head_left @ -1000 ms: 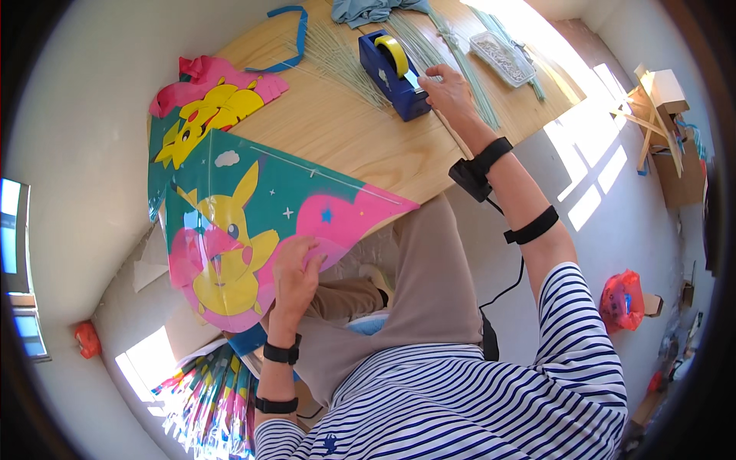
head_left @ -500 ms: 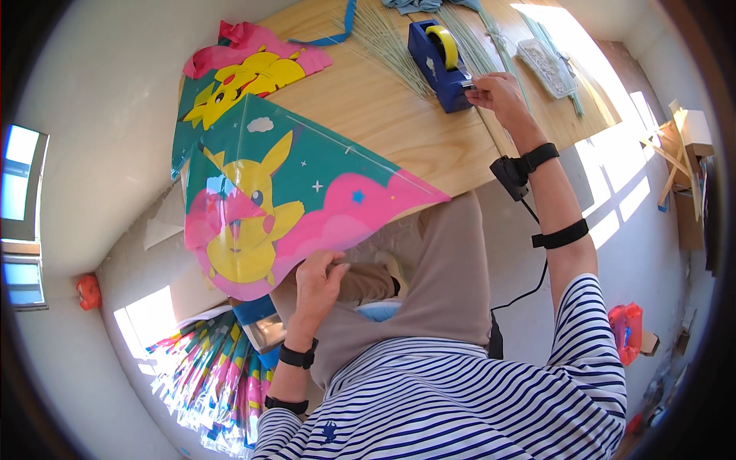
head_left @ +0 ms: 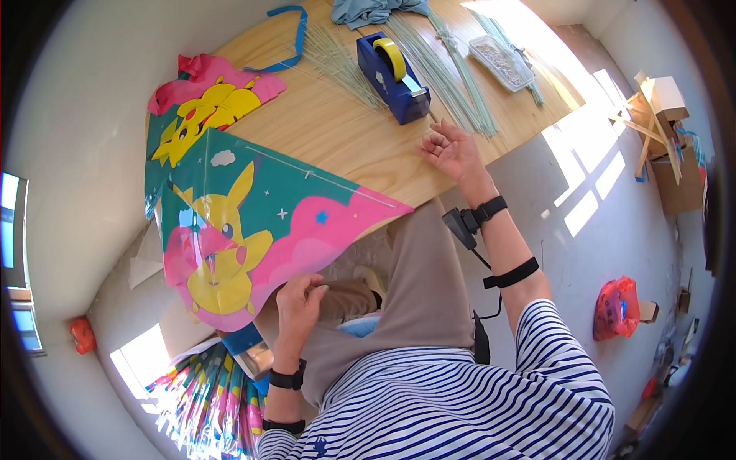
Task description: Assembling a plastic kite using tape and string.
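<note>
A triangular plastic kite (head_left: 268,207), green and pink with a yellow cartoon animal, lies over the near left table edge. A thin pale rod (head_left: 322,179) runs along its upper right side. By the kite's lower edge my left hand (head_left: 299,310) hovers over my lap, fingers loosely bent and thumb apart, with nothing visible in it. My right hand (head_left: 454,159) is above the table's near edge, fingertips pinched together; anything between them is too small to make out. Just beyond it stands a dark blue tape dispenser (head_left: 387,88) with a yellow roll (head_left: 391,57).
Thin pale sticks (head_left: 441,69) lie in bundles beyond the dispenser, beside a clear plastic box (head_left: 501,63). Another kite (head_left: 211,111) lies at the far left. A blue strip (head_left: 297,38) and grey-blue cloth (head_left: 376,9) are at the back. Folded kites (head_left: 211,395) hang lower left.
My right hand has drawn back from the dispenser's cutting end toward me. My left hand stays by the kite's lower edge. The whole view has shifted, so the table sits farther left.
</note>
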Demonstrator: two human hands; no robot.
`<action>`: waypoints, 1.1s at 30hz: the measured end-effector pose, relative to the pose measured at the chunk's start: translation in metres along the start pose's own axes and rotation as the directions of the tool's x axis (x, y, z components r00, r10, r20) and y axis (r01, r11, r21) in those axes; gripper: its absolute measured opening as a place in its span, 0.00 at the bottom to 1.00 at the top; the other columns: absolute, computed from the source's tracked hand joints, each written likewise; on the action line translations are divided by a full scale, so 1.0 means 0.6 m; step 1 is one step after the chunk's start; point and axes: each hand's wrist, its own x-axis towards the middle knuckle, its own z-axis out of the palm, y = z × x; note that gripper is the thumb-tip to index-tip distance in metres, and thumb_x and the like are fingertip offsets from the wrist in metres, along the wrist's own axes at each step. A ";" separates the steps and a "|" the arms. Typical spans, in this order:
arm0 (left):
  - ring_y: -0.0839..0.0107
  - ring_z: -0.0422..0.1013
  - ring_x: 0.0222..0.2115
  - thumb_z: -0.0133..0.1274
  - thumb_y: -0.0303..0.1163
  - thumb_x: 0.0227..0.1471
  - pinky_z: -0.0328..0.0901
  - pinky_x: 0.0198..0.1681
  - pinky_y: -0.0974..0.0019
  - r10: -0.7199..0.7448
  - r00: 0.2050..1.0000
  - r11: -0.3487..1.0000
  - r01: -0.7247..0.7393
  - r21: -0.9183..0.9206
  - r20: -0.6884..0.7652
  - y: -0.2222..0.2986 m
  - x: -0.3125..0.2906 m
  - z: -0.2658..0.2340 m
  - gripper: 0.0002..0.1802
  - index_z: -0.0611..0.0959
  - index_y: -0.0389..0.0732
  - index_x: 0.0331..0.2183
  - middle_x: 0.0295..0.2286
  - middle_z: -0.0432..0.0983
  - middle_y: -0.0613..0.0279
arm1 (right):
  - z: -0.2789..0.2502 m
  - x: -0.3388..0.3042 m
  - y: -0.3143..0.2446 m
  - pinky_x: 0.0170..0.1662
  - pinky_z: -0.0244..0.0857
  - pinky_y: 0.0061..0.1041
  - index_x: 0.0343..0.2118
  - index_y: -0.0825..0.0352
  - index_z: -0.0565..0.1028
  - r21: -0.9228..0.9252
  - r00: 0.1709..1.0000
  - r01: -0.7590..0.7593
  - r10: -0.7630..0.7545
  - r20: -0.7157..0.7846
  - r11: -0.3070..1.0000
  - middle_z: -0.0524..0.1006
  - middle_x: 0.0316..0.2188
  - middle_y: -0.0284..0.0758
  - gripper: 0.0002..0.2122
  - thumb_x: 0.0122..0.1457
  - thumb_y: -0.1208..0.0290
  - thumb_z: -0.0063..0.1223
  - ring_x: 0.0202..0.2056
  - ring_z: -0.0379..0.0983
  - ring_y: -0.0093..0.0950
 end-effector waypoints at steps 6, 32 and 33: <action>0.71 0.72 0.27 0.60 0.21 0.44 0.66 0.31 0.68 -0.051 0.998 0.997 0.052 -0.051 0.026 0.002 -0.002 0.001 0.09 0.83 0.34 0.32 0.27 0.79 0.60 | 0.043 0.005 0.000 0.51 0.70 0.44 0.45 0.73 0.71 -0.140 0.992 0.124 -0.127 -0.010 0.982 0.73 0.40 0.44 0.13 0.60 0.73 0.55 0.45 0.75 0.40; 0.52 0.72 0.44 0.60 0.23 0.43 0.67 0.46 0.56 0.151 0.987 0.984 -0.146 0.100 -0.054 0.007 0.069 -0.015 0.15 0.81 0.36 0.38 0.41 0.77 0.52 | 0.225 0.022 0.136 0.25 0.62 0.23 0.24 0.70 0.75 -0.919 0.870 0.393 0.331 0.366 -0.017 0.72 0.18 0.30 0.05 0.52 0.74 0.55 0.21 0.68 0.21; 0.52 0.71 0.47 0.61 0.24 0.43 0.66 0.48 0.57 0.166 0.985 0.979 -0.159 0.130 -0.041 0.011 0.078 -0.016 0.16 0.81 0.36 0.38 0.43 0.77 0.52 | 0.241 0.032 0.156 0.26 0.63 0.26 0.23 0.71 0.75 -0.858 0.833 0.498 0.347 0.431 -0.129 0.73 0.19 0.33 0.05 0.51 0.74 0.55 0.21 0.69 0.24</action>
